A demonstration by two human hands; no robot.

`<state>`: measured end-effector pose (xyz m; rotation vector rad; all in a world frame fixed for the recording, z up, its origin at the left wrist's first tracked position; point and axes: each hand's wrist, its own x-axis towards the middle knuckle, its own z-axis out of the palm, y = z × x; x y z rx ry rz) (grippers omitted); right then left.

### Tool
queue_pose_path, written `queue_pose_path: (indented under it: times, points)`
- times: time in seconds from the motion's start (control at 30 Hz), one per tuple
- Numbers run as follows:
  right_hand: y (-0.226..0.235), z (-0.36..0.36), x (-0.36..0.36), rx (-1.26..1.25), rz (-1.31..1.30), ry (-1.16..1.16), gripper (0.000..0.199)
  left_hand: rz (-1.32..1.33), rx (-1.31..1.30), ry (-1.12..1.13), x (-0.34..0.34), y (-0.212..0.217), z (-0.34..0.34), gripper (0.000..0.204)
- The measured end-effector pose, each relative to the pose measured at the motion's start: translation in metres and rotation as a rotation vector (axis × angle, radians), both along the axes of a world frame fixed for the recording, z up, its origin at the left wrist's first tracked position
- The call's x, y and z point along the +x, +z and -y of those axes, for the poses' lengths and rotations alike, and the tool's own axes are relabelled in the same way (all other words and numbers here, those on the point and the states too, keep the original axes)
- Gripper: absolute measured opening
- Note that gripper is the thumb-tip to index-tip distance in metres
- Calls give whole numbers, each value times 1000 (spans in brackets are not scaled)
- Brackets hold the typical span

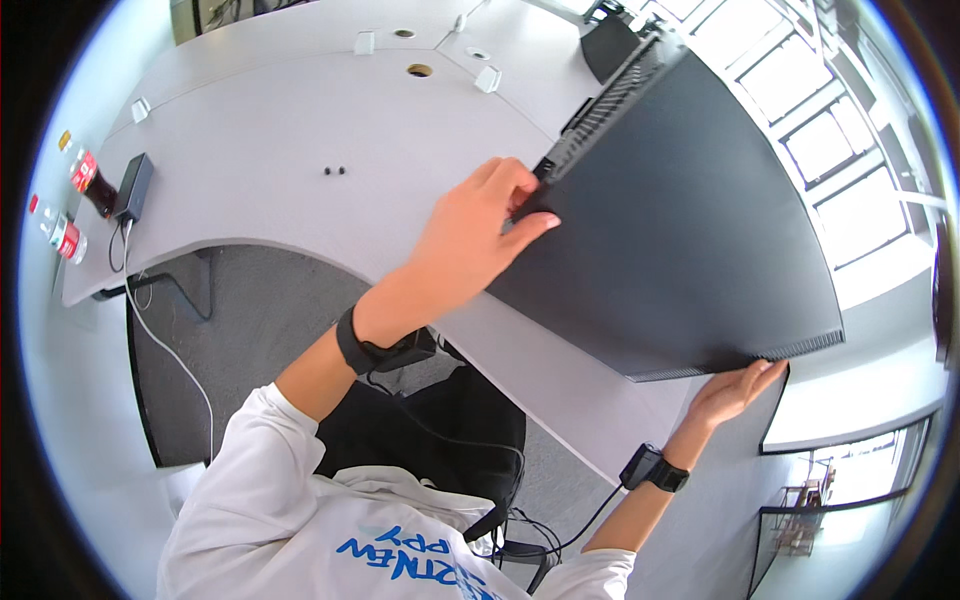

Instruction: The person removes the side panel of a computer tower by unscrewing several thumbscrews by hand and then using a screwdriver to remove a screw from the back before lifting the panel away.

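Note:
A large black computer case [670, 220] stands tilted over the right part of the pale desk, its broad flat side toward me. A slotted edge [610, 105] runs along its upper left, and a narrow perforated strip [810, 346] along its lower right. My left hand [480, 225] pinches the case's left edge between thumb and fingers. At the lower right edge, my right hand [735, 392] has its fingers against the case, partly hidden behind it. Two small black pieces, perhaps screws [334, 171], lie on the desk left of my left hand.
On the desk's [250, 130] left end stand a cola bottle [88, 175], a clear bottle with a red label [60, 232] and a dark box [133, 187] with a white cable. A black chair [610, 50] is at the far side. Cables [530, 545] hang near my lap.

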<state>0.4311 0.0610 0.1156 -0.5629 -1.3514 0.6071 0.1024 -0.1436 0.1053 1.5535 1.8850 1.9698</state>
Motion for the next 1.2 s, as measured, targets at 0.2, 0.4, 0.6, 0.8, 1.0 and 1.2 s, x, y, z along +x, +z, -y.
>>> queue_pose_path:
  times: [0.2, 0.4, 0.6, 0.8, 1.0, 1.2]
  points:
    - [2, 18, -11, -55, -41, 86, 56, 29, -111, -172, -20, 9, 3, 32]
    - [-5, 9, 6, -68, -56, 201, 53, 5, -91, -348, -45, -6, 22, 29]
    - [1, 12, -4, -19, -99, 192, 51, 452, 78, -417, -54, -37, 43, 15]
    - [0, 7, 0, -13, -99, 143, 51, 544, 397, -340, -57, -40, 60, 15]
    - [-11, -2, 5, 3, -29, 125, 52, 455, 484, -205, -109, -38, 146, 44]
    - [-7, 0, 8, 1, -29, 112, 53, 575, 686, 93, -142, -4, 235, 29]
